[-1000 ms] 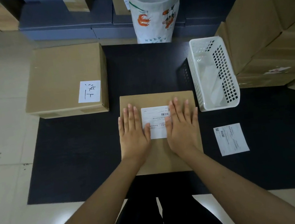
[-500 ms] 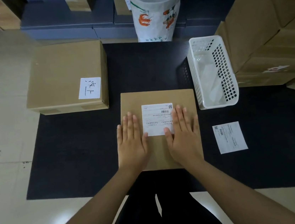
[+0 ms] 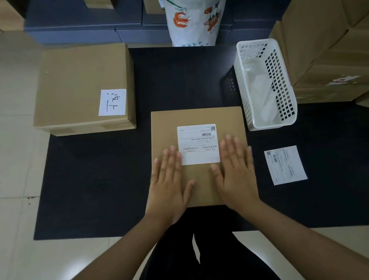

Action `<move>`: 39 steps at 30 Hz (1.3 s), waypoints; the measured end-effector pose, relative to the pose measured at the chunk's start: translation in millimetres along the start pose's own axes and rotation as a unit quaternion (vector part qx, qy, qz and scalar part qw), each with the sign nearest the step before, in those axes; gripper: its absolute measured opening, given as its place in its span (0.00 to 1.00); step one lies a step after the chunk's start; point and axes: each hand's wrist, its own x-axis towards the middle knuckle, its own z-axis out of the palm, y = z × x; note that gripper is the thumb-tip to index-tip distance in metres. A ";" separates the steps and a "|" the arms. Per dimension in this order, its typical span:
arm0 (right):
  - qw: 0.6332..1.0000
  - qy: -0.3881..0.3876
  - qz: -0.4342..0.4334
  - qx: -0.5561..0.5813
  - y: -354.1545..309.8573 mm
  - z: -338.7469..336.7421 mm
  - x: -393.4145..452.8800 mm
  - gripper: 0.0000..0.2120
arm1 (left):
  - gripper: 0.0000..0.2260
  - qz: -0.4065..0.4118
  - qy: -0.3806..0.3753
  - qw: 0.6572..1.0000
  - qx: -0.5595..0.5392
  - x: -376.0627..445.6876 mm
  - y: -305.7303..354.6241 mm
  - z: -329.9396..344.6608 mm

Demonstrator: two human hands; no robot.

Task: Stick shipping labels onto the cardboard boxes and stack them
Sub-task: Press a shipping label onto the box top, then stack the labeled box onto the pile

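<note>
Cardboard boxes stacked [image 3: 337,28] past the mat's right edge, largest mass here. Big box [image 3: 83,89] at the black mat's [image 3: 95,181] far-left corner, overhanging onto floor; white handwritten sticker [image 3: 112,102] on its near-right corner. Small box [image 3: 200,154] lies flat at the near edge, centre, shipping label [image 3: 198,144] stuck on its top. White basket [image 3: 265,83] just beside it, right. Left hand [image 3: 169,186] flat on the lid, fingers straight and together, fingertips at the label's left edge. Right hand [image 3: 236,173] likewise flat, right of the label. Loose label [image 3: 285,165] lies on the mat, right of the box.
</note>
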 end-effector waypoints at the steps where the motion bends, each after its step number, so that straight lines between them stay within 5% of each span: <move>1: 0.999 0.008 0.046 0.012 0.0 0.7 -2.4 0.32 | 0.31 -0.071 0.017 0.997 -0.033 -1.9 -0.7 0.1; 4: 0.996 0.026 0.060 0.066 0.2 -2.1 -5.7 0.32 | 0.33 -0.233 0.044 0.957 -0.166 -4.8 -9.4 -0.1; 8: 0.953 0.111 0.198 0.199 23.8 -3.1 -19.2 0.28 | 0.33 -0.236 0.037 0.918 -0.317 -14.5 -21.7 3.7; 11: 0.889 -0.002 0.300 0.347 28.7 5.4 -34.8 0.31 | 0.29 -0.286 0.050 0.850 -0.440 -19.6 -23.5 7.9; 15: 0.884 0.013 0.296 0.362 24.5 8.5 -32.9 0.25 | 0.26 -0.340 0.082 0.811 -0.468 -23.7 -23.1 12.6; 30: 0.851 0.014 0.298 0.432 11.0 -11.5 -72.8 0.24 | 0.31 -0.349 0.103 0.806 -0.466 -68.2 -7.7 -1.4; 39: 0.826 0.066 0.290 0.478 109.2 -40.3 -149.1 0.29 | 0.31 -0.296 0.138 0.831 -0.450 -87.0 116.9 -9.0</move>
